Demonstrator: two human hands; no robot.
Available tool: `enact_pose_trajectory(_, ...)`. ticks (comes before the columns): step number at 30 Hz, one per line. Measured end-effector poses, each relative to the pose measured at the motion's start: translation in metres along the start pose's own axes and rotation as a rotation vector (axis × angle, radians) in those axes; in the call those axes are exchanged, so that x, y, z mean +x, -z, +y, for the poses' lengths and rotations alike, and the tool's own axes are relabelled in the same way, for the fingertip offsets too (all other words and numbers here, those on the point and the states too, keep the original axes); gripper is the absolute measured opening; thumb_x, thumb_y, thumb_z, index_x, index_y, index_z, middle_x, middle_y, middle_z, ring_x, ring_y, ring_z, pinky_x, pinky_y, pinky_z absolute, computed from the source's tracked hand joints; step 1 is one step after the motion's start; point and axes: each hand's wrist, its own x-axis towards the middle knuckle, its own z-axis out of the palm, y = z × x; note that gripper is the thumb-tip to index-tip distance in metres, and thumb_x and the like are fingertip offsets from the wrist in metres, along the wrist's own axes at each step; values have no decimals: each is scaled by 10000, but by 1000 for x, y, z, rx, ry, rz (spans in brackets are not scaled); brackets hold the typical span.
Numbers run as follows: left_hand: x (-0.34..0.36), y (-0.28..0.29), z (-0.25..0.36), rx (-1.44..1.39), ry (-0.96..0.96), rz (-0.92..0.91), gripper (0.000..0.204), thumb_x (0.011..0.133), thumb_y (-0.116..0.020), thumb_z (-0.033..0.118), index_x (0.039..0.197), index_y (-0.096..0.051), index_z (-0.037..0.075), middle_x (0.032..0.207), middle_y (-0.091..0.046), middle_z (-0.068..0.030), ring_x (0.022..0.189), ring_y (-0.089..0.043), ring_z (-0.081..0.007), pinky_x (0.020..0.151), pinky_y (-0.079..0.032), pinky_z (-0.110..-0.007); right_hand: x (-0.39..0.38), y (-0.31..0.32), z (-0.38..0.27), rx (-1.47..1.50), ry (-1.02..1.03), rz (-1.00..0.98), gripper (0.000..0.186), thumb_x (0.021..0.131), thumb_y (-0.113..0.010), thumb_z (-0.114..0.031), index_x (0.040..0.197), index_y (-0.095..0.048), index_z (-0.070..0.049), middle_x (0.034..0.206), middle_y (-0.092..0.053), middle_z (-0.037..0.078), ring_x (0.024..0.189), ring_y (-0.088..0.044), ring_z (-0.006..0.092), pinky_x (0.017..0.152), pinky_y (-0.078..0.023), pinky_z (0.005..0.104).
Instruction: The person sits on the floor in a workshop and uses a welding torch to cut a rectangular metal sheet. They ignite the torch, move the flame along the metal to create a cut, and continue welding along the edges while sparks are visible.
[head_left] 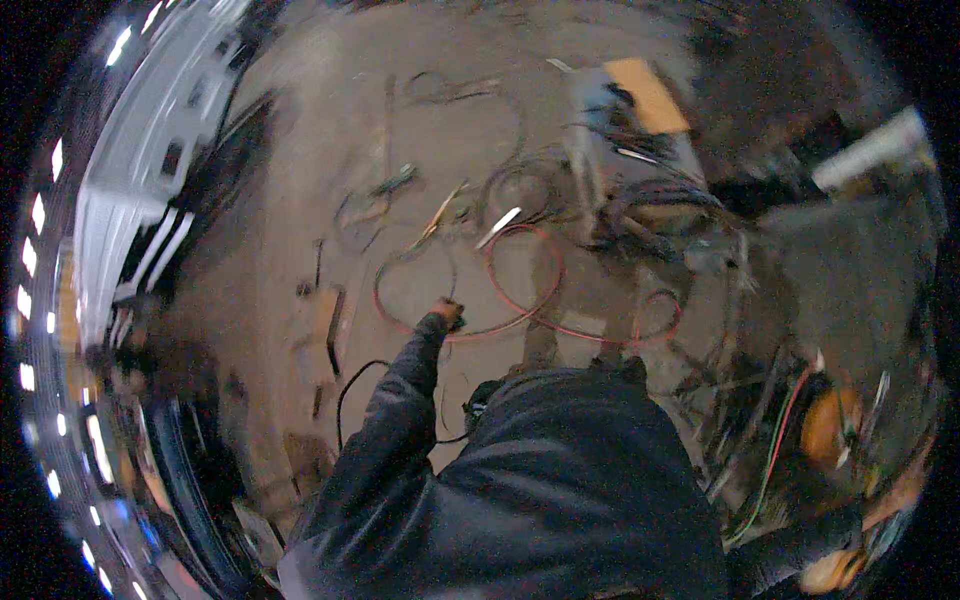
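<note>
We hold our left hand (448, 314) low beside the red hose (508, 326) looped on the floor (330, 90), where slow handling should prevent kinks, though we cannot tell if either hand's fingers grip anything.

A dull grey-brown floor (320, 70) fills most of the frame, scuffed and unevenly toned, fading to dark brown toward the left and to near-black at the upper right. A large pale grey structure (150, 125) with dark rectangular openings bends along the upper left. Beside it, at the left edge, stands a narrow yellowish upright (68, 305). Small, bright white lights (38, 212) dot the dark left rim from top to bottom, smeared by blur. A flat tan board (648, 95) lies at the upper right; a long whitish beam (870, 150) slants near the right edge.
</note>
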Motion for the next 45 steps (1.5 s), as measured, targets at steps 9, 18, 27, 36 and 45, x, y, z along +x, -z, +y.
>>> enact_pose_trajectory(9, -203, -140, -105, 569, 29, 108, 388, 878, -714, 302, 1208, -661, 106, 973, -725, -196, 852, -724, -319, 769, -590, -462, 73, -150, 110, -171, -95, -561, 483, 982, -565, -432, 1116, -694, 14, 954, -721, 109, 770, -656, 199, 727, -529, 345)
enact_pose_trajectory(18, -327, -309, -102, -165, 626, -42, 295, 820, -731, 322, 960, -690, 66, 840, -738, -132, 701, -703, -328, 626, -565, -444, 116, -153, 165, -302, -143, -664, 445, 978, -568, -397, 1111, -688, 11, 940, -714, 104, 759, -653, 195, 716, -527, 343)
enact_pose_trajectory(27, -231, -185, -45, -100, 199, 322, 348, 859, -727, 328, 1089, -650, 79, 841, -691, -149, 671, -690, -296, 588, -574, -435, 145, -117, 186, -400, -157, -655, 408, 973, -570, -361, 1105, -683, 7, 925, -706, 98, 749, -649, 191, 705, -525, 341)
enact_pose_trajectory(36, -246, -201, 44, -424, 371, 398, 550, 831, -720, 436, 1198, -626, 38, 962, -737, -174, 777, -738, -330, 686, -616, -436, 202, -56, 186, -480, -116, -563, 371, 968, -572, -326, 1100, -678, 4, 911, -699, 92, 738, -646, 188, 694, -523, 339)
enact_pose_trajectory(45, -268, -278, -92, 383, 222, -89, 485, 851, -725, 350, 1243, -646, 76, 1104, -719, -171, 1026, -703, -324, 900, -579, -465, 135, -82, 193, -474, -150, -671, 335, 963, -575, -291, 1094, -673, 1, 897, -692, 87, 727, -642, 184, 683, -521, 337)
